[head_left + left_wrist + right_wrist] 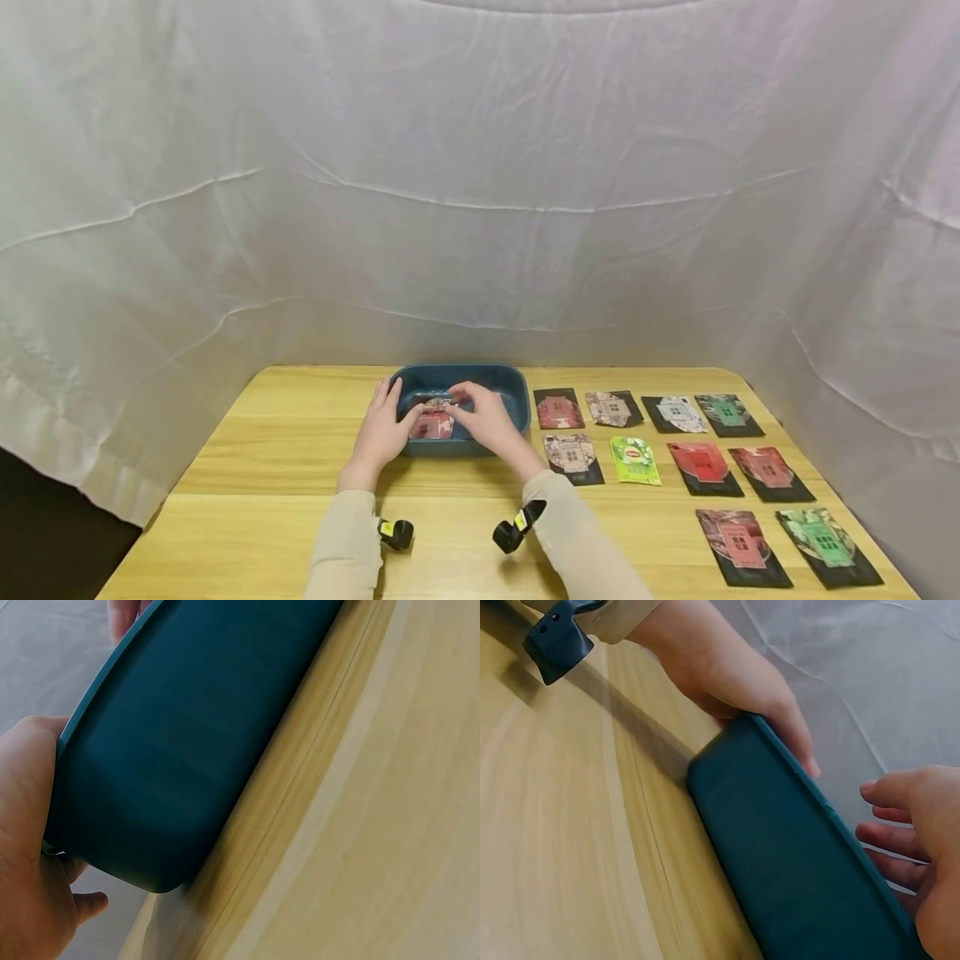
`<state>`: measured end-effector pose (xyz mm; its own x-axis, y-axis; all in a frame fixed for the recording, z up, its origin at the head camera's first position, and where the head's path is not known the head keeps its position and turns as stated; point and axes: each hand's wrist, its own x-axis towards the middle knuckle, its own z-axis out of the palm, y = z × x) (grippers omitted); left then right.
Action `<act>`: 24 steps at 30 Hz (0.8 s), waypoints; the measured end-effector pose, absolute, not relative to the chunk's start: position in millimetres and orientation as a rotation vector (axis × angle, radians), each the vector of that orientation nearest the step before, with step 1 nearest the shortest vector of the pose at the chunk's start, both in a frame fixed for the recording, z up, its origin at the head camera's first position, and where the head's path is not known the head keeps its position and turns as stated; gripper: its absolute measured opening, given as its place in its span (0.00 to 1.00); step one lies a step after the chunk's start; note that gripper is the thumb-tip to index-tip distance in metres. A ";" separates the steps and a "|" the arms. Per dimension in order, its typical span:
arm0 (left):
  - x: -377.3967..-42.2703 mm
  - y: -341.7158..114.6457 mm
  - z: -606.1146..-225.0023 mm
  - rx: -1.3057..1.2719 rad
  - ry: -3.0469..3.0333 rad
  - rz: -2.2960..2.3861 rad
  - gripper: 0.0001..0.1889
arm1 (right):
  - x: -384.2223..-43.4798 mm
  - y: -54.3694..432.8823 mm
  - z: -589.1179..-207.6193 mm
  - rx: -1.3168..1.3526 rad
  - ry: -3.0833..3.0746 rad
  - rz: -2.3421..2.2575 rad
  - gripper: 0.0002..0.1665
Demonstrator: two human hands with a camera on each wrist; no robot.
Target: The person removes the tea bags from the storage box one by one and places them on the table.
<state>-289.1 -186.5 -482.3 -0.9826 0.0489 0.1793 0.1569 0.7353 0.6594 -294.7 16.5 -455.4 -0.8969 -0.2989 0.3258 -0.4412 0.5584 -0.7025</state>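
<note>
A dark blue plastic basin (465, 448) stands at the back of the table. My left hand (381, 429) holds its left end, with the thumb over the rim and the other fingers along the outside, as the left wrist view shows. Inside, near the left thumb, lie a pink-red packet (430, 428) and a patterned packet, partly overlapping. Over the basin's interior hovers my right hand (487, 421), its fingers loosely bent and a gap between thumb and index finger. The right wrist view shows nothing between those right fingers (891, 838).
To the basin's right, several flat packets lie in rows, including a dark red one (558, 410), a bright green Lipton one (635, 461) and a green-and-black one (828, 546). Grey cloth (480, 250) hangs behind the wooden table (247, 475) and along both sides.
</note>
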 end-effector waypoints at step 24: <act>-288.9 -187.0 -482.9 -0.177 -2.775 -1.076 0.40 | -308.2 -0.5 -455.7 0.968 -3.107 0.828 0.31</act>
